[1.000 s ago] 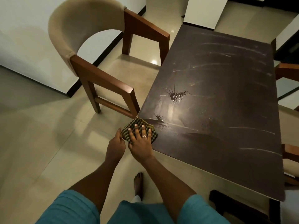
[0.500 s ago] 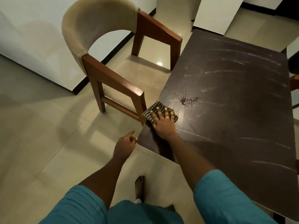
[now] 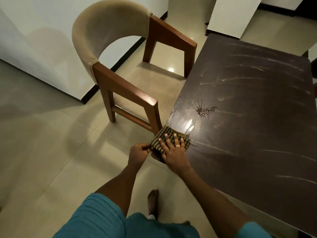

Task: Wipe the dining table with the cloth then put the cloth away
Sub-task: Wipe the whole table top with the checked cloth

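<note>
A person's right hand [image 3: 173,149] presses flat, fingers spread, on a checked cloth [image 3: 167,137] at the near corner of the dark surface [image 3: 248,117], while the left hand [image 3: 138,151] pinches the cloth's overhanging edge. A puddle of droplets [image 3: 205,111] sits beyond the right hand (unwiped as yet). A hasty sweep could push liquid over the edge onto the floor [image 3: 51,152] or against the chair [image 3: 130,93] just beyond the left hand.
</note>
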The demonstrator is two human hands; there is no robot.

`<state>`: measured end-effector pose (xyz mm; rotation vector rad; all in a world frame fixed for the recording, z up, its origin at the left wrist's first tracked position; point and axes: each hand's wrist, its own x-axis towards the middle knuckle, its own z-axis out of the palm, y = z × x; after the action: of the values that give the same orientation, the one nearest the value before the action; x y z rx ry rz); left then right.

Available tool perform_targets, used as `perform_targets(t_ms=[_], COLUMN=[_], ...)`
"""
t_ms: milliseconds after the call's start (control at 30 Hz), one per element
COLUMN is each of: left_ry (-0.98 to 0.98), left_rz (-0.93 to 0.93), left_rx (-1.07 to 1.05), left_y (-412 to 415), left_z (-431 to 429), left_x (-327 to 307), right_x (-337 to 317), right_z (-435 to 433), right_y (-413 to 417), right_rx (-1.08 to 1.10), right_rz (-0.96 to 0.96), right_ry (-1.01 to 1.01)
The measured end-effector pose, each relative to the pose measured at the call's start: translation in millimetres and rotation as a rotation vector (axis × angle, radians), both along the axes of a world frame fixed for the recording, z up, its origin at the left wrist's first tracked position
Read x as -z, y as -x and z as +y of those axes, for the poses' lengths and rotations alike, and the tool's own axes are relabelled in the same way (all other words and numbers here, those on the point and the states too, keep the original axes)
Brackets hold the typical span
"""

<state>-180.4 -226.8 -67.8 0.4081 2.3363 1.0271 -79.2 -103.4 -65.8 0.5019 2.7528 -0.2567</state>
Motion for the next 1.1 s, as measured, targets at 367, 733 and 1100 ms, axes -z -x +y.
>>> perform_targets(t_ms=[367,733,1100], left_ry=[0.096,0.049,0.055], left_rz=[0.034,0.088,-0.032], left_rx=[0.059,0.265,0.139], left_y=[13.1,21.3,42.4], left_z=[19.1,82.2,94.6], left_x=[5.9,-10.4,-3.0], right_x=[-0.4,-7.7,-4.3], right_z=[18.7,144.8,86.8], right_y=[-7.7,-133.9,-83.2], right_rx=[0.210,1.016,1.227], right_rz=[0.014,-0.015,0.064], right_ry=[-0.009,-0.111,-0.004])
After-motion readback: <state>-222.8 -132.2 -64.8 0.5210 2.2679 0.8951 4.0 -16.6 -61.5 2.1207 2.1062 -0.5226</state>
